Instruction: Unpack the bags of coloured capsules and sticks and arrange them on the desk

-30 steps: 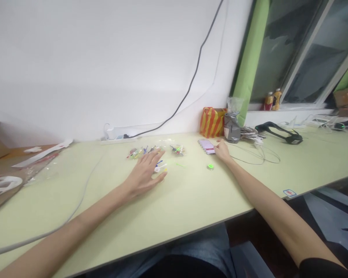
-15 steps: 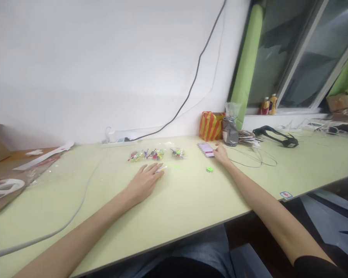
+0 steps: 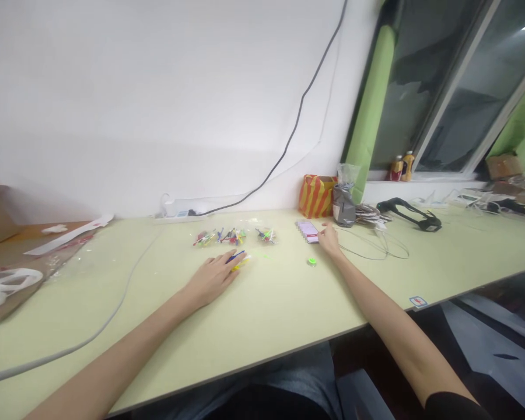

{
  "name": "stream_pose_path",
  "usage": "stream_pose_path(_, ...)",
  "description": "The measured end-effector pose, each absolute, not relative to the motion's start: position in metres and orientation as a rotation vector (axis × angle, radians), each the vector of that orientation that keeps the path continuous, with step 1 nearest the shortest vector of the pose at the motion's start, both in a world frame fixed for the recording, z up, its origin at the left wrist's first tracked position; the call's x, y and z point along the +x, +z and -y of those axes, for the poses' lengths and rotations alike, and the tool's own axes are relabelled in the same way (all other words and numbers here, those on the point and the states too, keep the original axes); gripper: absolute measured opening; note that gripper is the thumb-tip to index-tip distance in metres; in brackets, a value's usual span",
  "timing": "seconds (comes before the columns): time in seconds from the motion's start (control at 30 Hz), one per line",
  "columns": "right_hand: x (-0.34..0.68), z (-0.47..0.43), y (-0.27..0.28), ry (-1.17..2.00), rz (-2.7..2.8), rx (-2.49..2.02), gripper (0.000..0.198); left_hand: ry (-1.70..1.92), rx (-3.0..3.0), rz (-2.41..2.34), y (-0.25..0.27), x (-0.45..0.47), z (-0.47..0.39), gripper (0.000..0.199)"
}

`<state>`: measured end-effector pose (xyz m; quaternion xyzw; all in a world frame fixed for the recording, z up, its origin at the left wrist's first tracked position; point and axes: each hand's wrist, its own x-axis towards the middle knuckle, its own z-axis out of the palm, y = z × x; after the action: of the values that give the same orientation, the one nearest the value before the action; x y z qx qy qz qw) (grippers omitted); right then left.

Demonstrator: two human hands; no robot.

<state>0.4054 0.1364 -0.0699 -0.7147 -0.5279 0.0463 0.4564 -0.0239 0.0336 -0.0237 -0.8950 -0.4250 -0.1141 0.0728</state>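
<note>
My left hand (image 3: 212,280) lies low over the table with its fingers stretched out. At its fingertips are a thin blue piece (image 3: 235,256) and some yellow pieces (image 3: 240,263), partly covered by the fingers. My right hand (image 3: 329,240) is closed at the right edge of a phone (image 3: 306,231) lying flat with its screen lit; some fingertips are hidden. Behind the left hand sit small clear bags of colourful thin plastic pieces (image 3: 234,236), with another such bag (image 3: 266,235) to their right. A small bright green round object (image 3: 312,262) lies in front of the phone.
A red-and-yellow striped bag (image 3: 315,197) and a grey pouch (image 3: 343,205) stand by the wall. Thin cables (image 3: 371,254) and a black headset (image 3: 411,214) lie right. A power strip (image 3: 177,217), a thick pale cable (image 3: 118,315) and cardboard (image 3: 15,300) are left.
The blue piece now shows at my left fingertips, with more yellow visible, and the fingers are closer together. My right hand stays beside the phone. The view has shifted slightly.
</note>
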Motion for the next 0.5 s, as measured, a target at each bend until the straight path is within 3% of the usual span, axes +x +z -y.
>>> stream_pose_path(0.5, 0.369, -0.12, -0.037, 0.295, 1.723, -1.448, 0.026, -0.368, -2.713, 1.323, -0.016, -0.021, -0.026, 0.048)
